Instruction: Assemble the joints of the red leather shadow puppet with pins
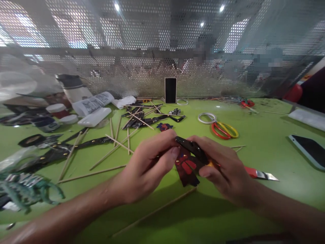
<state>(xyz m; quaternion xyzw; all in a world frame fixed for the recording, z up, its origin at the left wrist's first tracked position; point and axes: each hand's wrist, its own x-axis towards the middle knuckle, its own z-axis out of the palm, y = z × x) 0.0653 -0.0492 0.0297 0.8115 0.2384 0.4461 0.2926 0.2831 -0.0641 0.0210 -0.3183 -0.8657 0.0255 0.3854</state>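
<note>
Near the middle of the green table (96, 200), my left hand (154, 166) is closed in a pinch on the upper edge of a dark red figure piece (187, 166) with brass-coloured dots. My right hand (220, 166) is wrapped round a black tool (194, 149), perhaps pliers, with a bit of orange at its handle. The tool's tip meets the top of the piece by my left fingers; the exact contact is hidden. A thin wooden stick (154, 212) reaches from the piece's lower end toward the front edge.
Several black jointed pieces (144, 118) and sticks lie behind and left. Jars (57, 110) stand at left. Wire coils (224, 130), a red-handled knife (261, 174) with bare blade and a phone (311, 150) lie right. A dark upright device (170, 90) stands before the perforated screen.
</note>
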